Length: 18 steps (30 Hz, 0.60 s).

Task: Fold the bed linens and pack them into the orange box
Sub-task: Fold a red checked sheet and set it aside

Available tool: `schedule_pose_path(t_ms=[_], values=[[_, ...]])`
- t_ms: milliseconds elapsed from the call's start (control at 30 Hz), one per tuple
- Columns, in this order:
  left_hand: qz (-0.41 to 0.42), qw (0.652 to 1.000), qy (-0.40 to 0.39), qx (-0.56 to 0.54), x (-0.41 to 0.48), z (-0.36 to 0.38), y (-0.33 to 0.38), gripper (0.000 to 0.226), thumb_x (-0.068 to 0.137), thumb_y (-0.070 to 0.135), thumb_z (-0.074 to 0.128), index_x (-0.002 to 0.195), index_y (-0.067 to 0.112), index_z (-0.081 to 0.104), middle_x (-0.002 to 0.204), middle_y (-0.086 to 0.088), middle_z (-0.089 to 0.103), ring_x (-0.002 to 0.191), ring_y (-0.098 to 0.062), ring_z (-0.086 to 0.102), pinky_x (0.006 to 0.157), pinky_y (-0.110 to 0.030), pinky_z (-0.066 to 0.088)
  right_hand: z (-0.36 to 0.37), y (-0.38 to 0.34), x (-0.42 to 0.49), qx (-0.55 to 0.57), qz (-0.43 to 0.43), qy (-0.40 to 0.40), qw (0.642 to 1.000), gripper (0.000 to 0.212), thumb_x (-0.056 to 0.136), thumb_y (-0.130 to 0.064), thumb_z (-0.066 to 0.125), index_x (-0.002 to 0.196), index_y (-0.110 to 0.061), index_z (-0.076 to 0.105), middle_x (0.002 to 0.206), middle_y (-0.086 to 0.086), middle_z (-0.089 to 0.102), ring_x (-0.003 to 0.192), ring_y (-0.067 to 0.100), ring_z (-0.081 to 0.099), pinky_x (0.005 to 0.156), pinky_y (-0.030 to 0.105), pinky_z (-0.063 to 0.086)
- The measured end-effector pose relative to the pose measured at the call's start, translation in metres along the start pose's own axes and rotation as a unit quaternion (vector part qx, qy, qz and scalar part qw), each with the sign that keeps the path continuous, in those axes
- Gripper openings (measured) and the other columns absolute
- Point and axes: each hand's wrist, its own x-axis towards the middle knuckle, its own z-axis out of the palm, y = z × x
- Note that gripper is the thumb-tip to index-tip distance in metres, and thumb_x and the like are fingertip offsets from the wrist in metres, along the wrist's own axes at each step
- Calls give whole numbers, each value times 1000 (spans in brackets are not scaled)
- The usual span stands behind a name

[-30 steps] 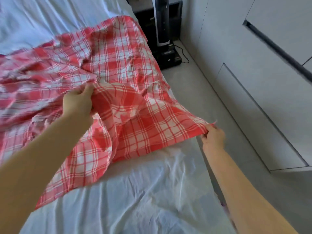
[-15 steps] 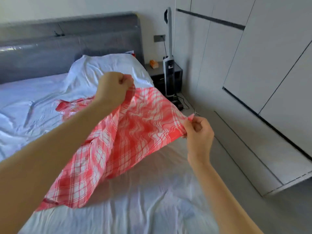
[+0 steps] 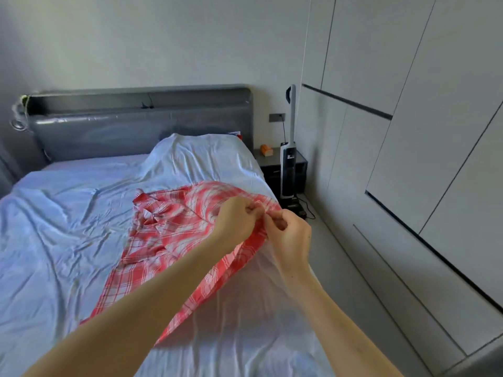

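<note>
A red and white checked cloth [image 3: 168, 235] is lifted above the white sheet of the bed [image 3: 68, 227], its far part crumpled and its lower end trailing towards me. My left hand [image 3: 236, 221] pinches one corner of the checked cloth. My right hand [image 3: 291, 235] pinches another part of the edge right beside it, so both hands meet at the right side of the bed. The cloth hangs folded below them. No orange box is in view.
A grey padded headboard [image 3: 141, 123] stands at the back. A dark nightstand [image 3: 280, 164] with a small orange object [image 3: 266, 150] and an upright vacuum cleaner [image 3: 289, 159] stand right of the bed. White wardrobe doors [image 3: 408, 159] line the right side, with a narrow floor strip between.
Both hands lifted the checked cloth off the bed, then came together, bringing the two held corners side by side. My view tilted up from the mattress to the headboard.
</note>
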Motion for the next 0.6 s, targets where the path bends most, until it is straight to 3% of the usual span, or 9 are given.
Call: schedule_pose_path(t_ms=[233,367,467,533,600], values=[[-21,1000,2,-2,2,-1,8,30,96,14,47,79,2,69,64,-7,62,55,-15,51,55,-28,40,1,-12,5,-4,-48,-17,999,13,86,-16,61,83,-11,72,69,-4,69,67,12,66,67,44,54],[-57,998,-7,-10,6,-6,12,35,94,12,46,61,9,56,57,-3,53,53,-16,47,56,-29,39,2,-19,6,-39,-75,-55,995,16,89,-10,57,83,-14,72,68,-12,65,67,6,63,65,32,52],[-76,995,-17,-57,3,-12,12,37,90,25,58,55,13,61,46,6,55,43,-5,50,49,-18,41,2,-19,7,-61,-89,-124,986,22,86,-3,50,81,-10,70,72,-5,68,68,7,62,64,26,50],[-109,986,7,-128,4,-14,7,25,85,21,66,68,1,70,59,-6,65,55,-11,60,60,-28,56,-2,-20,9,-46,-68,-197,977,29,84,0,43,87,-7,71,82,3,71,77,13,65,71,23,51],[-157,968,33,-193,6,-14,2,18,83,11,65,78,-6,68,73,-19,63,66,-24,61,69,-39,57,-5,-20,11,-34,-58,-262,963,37,86,6,40,100,-9,71,93,2,71,88,11,65,79,17,51]])
